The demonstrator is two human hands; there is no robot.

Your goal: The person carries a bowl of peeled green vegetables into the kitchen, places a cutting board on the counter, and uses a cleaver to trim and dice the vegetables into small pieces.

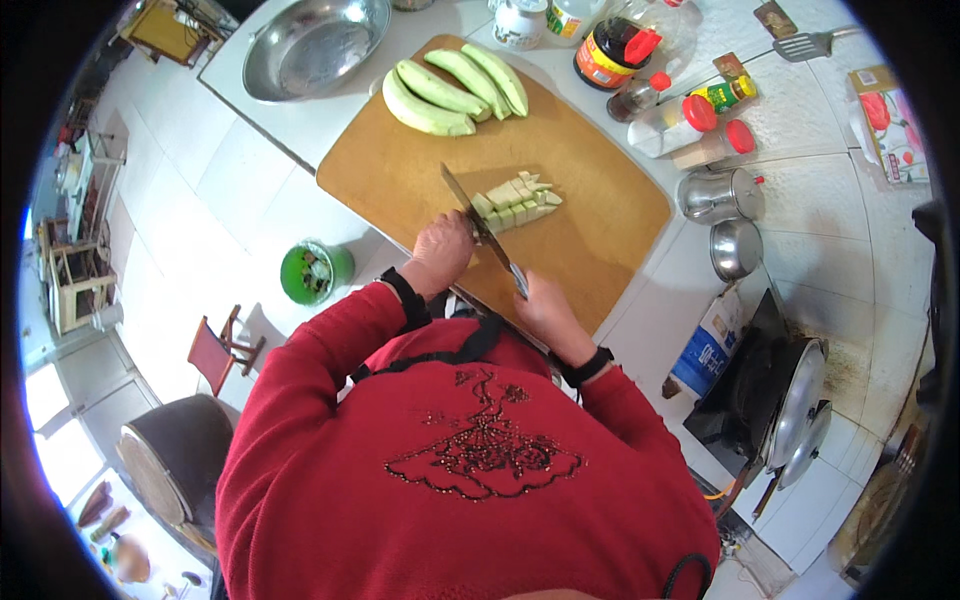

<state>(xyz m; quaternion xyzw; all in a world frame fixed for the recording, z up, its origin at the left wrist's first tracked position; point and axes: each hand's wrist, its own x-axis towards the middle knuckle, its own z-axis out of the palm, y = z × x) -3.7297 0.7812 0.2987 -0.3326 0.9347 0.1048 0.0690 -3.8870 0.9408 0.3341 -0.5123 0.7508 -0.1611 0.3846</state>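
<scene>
My right hand (549, 309) is closed around the handle of a kitchen knife (480, 225), near the front edge of a wooden cutting board (600, 202). The blade points away to the upper left and crosses the near end of a row of pale green vegetable pieces (517, 202). Just left of the blade, my left hand (444, 244) rests with bent fingers on the uncut end, which it mostly hides. Several long peeled pale green vegetable pieces (435, 103) lie side by side at the board's far end.
A steel basin (319, 52) stands at the counter's upper left. Sauce bottles and jars (609, 56) and steel pots (720, 196) line the wall side. A green bin (341, 266) is on the floor at left. At right is a wok with a metal lid (796, 405).
</scene>
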